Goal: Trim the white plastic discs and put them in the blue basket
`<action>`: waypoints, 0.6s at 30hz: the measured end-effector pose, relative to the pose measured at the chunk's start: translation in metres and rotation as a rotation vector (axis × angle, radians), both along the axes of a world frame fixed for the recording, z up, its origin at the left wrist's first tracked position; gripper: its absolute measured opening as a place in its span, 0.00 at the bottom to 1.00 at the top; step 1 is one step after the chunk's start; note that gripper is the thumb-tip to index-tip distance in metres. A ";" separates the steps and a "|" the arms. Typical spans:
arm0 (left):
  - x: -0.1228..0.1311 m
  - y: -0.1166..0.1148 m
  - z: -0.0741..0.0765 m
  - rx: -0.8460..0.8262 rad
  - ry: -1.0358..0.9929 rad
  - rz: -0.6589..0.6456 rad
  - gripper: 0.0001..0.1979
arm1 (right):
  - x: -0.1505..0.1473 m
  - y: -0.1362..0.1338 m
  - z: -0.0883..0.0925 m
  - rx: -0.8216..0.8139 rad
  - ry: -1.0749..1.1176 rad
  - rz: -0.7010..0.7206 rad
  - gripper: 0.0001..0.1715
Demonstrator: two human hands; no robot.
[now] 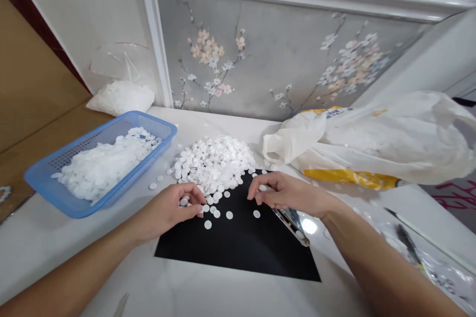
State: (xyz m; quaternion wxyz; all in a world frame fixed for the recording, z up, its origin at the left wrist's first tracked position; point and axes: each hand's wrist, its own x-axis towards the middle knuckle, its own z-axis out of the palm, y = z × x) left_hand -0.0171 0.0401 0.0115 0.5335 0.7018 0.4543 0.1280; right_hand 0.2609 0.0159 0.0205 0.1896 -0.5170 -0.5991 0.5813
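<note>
My left hand (pixel 177 212) is curled at the near left side of a heap of small white round discs (pixel 215 161). A few discs show between its bent fingers, and thumb and forefinger are close together at one disc. Over the right part of a black sheet (pixel 238 247), my right hand (pixel 278 191) has its fingers bent inward, with white showing between them that looks like a disc. Several loose discs (pixel 229 215) lie spread on the sheet between the hands. Beneath my right wrist is a shiny metal strip-like tool (pixel 292 227), partly covered.
At left stands a blue plastic basket (pixel 78 212) with many white discs in it. Behind it a clear bag (pixel 121 96) of white pieces leans on the wall. A white-and-yellow plastic bag (pixel 372 143) lies at right, near a black pen-like item (pixel 407 242). A framed flower panel (pixel 267 59) borders the back.
</note>
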 end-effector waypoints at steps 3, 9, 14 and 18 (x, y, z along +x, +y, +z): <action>0.002 -0.001 0.003 -0.042 0.027 -0.016 0.12 | 0.004 0.000 -0.004 0.160 -0.288 0.093 0.05; 0.003 -0.006 0.004 -0.223 -0.120 0.062 0.14 | -0.003 -0.005 -0.015 0.260 -0.450 0.225 0.04; 0.005 -0.009 0.000 -0.369 -0.290 0.132 0.16 | -0.016 -0.011 -0.008 0.104 -0.194 0.131 0.08; 0.007 -0.013 -0.001 -0.379 -0.324 0.133 0.16 | -0.041 -0.015 -0.011 -0.079 0.265 -0.052 0.17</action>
